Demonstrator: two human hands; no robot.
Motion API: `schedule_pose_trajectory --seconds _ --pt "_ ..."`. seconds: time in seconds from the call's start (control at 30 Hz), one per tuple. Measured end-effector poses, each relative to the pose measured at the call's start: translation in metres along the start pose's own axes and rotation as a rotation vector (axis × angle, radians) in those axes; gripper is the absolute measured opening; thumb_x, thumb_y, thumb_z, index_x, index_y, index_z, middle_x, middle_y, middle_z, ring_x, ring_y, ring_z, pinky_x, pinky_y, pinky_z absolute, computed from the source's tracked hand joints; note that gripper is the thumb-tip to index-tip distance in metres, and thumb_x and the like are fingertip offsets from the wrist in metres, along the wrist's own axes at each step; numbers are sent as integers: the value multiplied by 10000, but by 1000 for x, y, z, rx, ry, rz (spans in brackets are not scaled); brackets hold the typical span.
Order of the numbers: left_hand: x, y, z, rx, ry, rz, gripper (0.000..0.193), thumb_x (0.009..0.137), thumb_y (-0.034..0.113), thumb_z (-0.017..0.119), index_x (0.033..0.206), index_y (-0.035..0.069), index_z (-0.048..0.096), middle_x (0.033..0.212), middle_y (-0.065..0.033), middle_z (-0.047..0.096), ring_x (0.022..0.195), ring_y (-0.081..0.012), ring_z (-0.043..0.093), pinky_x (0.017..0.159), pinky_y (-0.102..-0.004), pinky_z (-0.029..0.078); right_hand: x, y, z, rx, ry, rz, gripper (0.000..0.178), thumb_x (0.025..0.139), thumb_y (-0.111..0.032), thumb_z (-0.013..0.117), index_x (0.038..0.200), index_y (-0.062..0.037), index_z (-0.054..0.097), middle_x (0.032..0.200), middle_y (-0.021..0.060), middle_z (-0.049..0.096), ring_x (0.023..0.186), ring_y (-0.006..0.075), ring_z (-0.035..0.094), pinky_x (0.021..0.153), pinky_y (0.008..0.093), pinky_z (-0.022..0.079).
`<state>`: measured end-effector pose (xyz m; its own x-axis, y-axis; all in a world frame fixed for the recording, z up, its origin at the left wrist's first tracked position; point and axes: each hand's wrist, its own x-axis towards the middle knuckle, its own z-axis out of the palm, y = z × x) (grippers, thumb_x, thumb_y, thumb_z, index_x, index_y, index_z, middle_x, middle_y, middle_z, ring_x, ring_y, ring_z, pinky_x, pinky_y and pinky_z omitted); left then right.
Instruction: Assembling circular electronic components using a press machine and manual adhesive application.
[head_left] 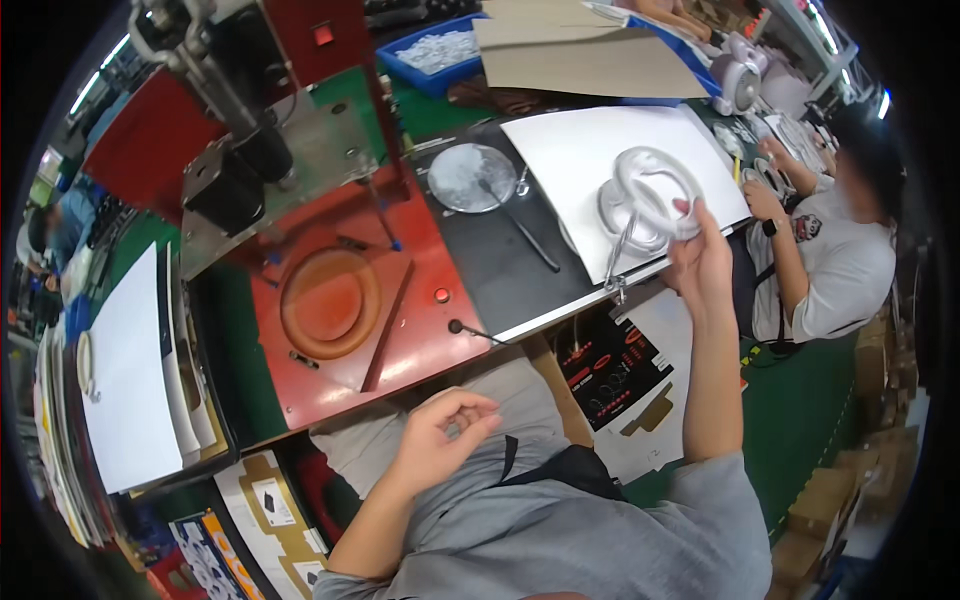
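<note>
Ring (655, 160): one, whitish, in the right hand (704, 258), raised over the white sheet.
Right grip: thumb and fingers closed on the ring's near right edge.
Coil (608, 208): at least one, pale, left of the grip on the sheet, partly hidden.
Cord (618, 250): one, twisted, left of the grip, its end at the table edge.
Sheet (560, 150): one, white, beneath ring and coil.
Co-worker (840, 265): one, right of the grip, both hands raised.
Dish (440, 188): one, round, cloudy, well left of the grip.
Left hand (447, 428): loosely curled, thumb and fingers apart, holding nothing visible.
Red base (440, 265): one, far left, bearing one orange disc (335, 300).
</note>
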<state>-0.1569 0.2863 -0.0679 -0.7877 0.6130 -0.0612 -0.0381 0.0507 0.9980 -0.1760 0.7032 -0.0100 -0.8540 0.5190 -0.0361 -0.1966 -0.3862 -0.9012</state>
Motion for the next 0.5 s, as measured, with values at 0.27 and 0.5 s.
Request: schedule_pose_trajectory --seconds 0.27,0.5 --pt "-9 -27 -10 -36 83 -121 170 949 39 751 1112 3 720 966 -21 697 845 -62 631 733 -213 496 178 -2 -92 -8 305 133 317 1097 -257 497 1279 2 524 976 202 691 698 188 616 558 285 462" --pt "-69 -60 -50 -84 344 -220 179 982 74 737 1150 16 709 999 4 710 878 -54 634 766 -223 514 246 3 -102 -105 195 407 332 1071 -278 576 1235 11 570 1091 230 719 900 301 697 781 382 590"
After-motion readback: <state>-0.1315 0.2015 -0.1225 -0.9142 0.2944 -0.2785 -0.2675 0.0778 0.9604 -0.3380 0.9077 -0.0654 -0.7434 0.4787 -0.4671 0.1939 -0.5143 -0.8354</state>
